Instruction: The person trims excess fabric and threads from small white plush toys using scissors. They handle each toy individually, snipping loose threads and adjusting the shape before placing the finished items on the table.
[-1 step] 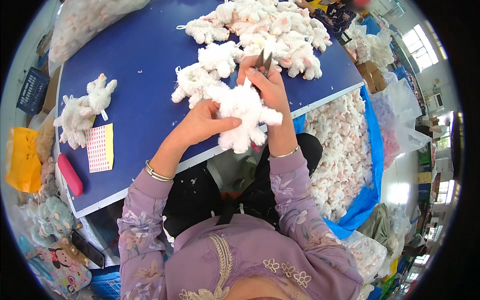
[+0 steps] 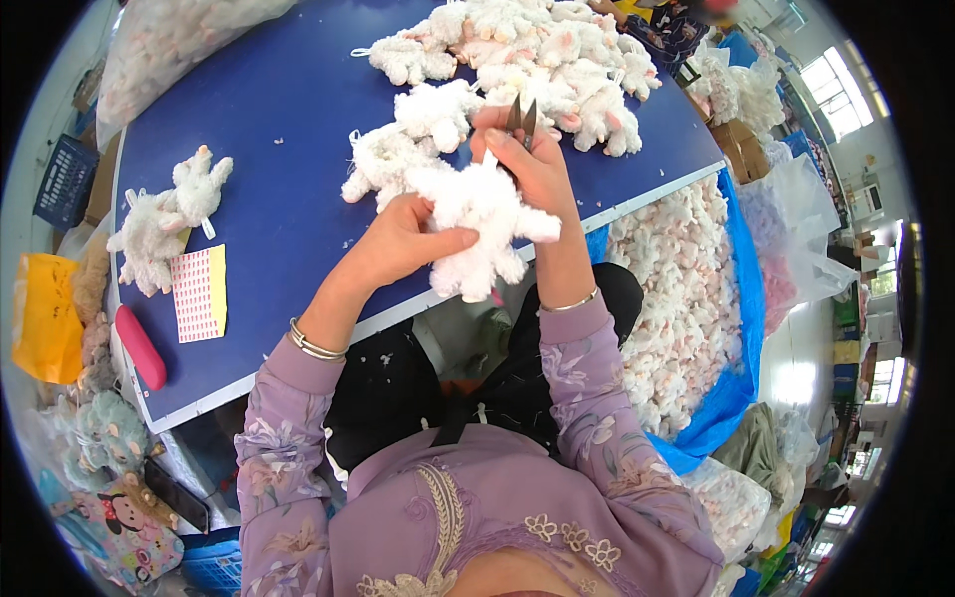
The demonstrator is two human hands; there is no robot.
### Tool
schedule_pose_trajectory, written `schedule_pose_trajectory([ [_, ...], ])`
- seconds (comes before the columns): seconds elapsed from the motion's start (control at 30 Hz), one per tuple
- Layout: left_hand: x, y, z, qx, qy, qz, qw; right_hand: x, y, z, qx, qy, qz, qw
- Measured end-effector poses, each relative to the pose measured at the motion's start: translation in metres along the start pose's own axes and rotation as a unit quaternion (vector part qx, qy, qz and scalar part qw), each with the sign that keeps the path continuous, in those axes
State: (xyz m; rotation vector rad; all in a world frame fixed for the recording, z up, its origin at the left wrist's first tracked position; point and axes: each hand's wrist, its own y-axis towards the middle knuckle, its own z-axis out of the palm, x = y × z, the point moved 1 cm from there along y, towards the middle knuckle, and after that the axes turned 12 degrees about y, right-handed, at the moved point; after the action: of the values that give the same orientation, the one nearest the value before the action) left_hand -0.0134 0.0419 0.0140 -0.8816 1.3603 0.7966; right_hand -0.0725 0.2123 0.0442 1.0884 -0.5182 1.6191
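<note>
Blue worktop [image 2: 288, 199] unchanged since the earlier frame: left hand [image 2: 403, 244] stays clamped on the white plush toy [image 2: 477, 224], right hand [image 2: 532, 164] just above it gripping snips [image 2: 522, 114], trimming evidently ongoing.

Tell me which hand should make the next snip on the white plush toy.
Right, likely: the right hand already holds the small snips above the white plush toy, while the left hand grips the toy's side.
</note>
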Motion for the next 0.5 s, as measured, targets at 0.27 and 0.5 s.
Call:
schedule_pose_trajectory([
  [0.27, -0.001, 0.003, 0.002, -0.101, 0.005, -0.016, 0.995, 0.077, -0.011, -0.039, 0.090, 0.138, -0.077, 0.983],
  [0.5, -0.001, 0.004, 0.002, -0.127, -0.003, -0.017, 0.992, 0.140, -0.030, -0.054, 0.108, 0.115, -0.216, 0.964],
])
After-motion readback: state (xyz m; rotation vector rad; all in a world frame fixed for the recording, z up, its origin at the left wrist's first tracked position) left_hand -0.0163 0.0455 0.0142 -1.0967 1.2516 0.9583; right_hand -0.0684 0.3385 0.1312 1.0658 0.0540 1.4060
